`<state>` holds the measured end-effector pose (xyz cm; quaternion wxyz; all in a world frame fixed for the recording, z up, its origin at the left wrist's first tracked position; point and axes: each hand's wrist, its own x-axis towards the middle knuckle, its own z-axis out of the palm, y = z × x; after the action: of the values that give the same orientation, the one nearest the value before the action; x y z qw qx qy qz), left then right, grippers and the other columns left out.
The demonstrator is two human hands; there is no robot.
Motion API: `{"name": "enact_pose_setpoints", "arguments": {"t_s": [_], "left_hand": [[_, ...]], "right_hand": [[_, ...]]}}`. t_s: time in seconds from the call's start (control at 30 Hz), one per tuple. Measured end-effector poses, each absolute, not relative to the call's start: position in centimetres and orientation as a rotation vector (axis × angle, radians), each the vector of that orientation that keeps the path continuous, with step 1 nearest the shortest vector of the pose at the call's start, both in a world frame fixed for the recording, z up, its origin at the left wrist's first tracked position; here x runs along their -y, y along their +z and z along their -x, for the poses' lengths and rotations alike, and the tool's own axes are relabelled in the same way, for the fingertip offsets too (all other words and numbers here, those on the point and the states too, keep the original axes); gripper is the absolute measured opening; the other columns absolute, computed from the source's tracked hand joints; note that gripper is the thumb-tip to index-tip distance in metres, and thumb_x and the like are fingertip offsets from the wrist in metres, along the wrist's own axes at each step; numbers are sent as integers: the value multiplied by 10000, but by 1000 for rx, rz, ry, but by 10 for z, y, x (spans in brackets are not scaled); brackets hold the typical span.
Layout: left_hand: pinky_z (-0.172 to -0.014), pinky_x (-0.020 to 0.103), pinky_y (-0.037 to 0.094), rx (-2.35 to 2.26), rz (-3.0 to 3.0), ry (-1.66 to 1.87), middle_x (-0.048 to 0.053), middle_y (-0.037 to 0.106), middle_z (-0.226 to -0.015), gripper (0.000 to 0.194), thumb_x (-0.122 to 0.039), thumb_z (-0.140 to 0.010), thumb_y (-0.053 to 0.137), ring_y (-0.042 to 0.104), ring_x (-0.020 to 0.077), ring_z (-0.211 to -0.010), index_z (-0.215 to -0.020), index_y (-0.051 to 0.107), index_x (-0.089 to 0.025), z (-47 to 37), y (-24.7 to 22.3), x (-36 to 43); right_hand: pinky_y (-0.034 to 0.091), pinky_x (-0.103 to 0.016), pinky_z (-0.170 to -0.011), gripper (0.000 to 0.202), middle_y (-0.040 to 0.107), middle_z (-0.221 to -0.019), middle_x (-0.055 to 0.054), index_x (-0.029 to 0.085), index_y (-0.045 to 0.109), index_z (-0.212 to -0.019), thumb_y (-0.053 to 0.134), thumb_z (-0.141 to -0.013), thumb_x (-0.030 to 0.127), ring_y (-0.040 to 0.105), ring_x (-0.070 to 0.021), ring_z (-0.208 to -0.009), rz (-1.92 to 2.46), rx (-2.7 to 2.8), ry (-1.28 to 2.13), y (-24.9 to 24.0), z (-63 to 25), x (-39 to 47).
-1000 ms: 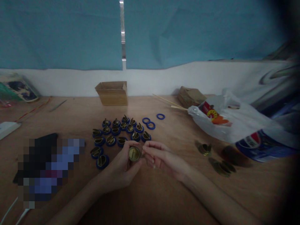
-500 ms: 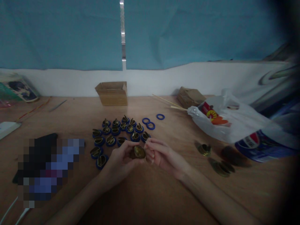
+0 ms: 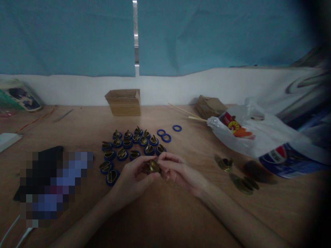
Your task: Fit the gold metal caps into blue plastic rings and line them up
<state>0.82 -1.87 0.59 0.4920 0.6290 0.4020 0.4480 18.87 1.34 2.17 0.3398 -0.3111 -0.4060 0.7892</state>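
Between the thumb and fingers of my left hand [image 3: 136, 175] is a round brass fitting [image 3: 154, 166], its domed side showing. My right hand [image 3: 178, 170] is closed beside it, its fingertips pinched together at the fitting's right edge. Whatever those fingertips hold is hidden. Just beyond my hands stand several brass fittings with upright flaps [image 3: 122, 154], each seated in a blue ring. Three loose blue rings, one of them a flat blue ring [image 3: 177, 128], lie farther back. Right of my right arm are a brass fitting without a ring [image 3: 226, 164] and a dark brass piece [image 3: 244, 184].
An open cardboard box [image 3: 126, 106] and a brown paper package [image 3: 210, 106] stand by the wall. At right lie a white plastic bag [image 3: 248, 120], thin sticks and a blue Pepsi package [image 3: 289, 160]. A black object [image 3: 42, 168] and a blurred-out item lie at left.
The brass fitting has turned slightly in my left hand. My right fingertips have shifted a little left, closer against it. The things on the table stay put.
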Motion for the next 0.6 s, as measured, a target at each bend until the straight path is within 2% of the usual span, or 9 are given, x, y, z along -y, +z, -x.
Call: {"name": "enact_pose_setpoints", "arguments": {"t_s": [0.13,0.3,0.43,0.6], "left_hand": [[-889,352,510,-1020,-1585,1090,73,660,-1082,359,-239,-790,663,638,205,-988,-1141,592,-218,-8,9,19],[-807,321,507,-1064,-1722,1110,67,666,-986,364,-248,-745,712,630,195,-894,-1095,619,-206,-6,9,17],[-809,314,495,-1029,-1780,1145,62,657,-992,371,-212,-739,717,625,194,-904,-1093,606,-215,-3,6,15],[-812,300,490,-1044,-1974,1136,50,641,-994,346,-166,-750,701,617,180,-927,-1070,579,-210,1,9,13]], "right_hand": [[363,-177,-525,160,550,-694,41,160,593,-801,700,-761,273,485,-50,-560,805,1176,2012,26,-191,-13],[368,-212,-549,170,535,-695,33,175,531,-795,635,-815,308,479,-86,-606,848,1626,1775,35,-192,-11],[356,-228,-547,114,509,-694,23,190,491,-778,522,-877,237,466,-103,-615,880,1983,1406,39,-193,-7],[409,-251,-633,107,556,-791,-4,193,500,-816,488,-847,92,526,-130,-717,837,2281,889,38,-197,-6]]}}
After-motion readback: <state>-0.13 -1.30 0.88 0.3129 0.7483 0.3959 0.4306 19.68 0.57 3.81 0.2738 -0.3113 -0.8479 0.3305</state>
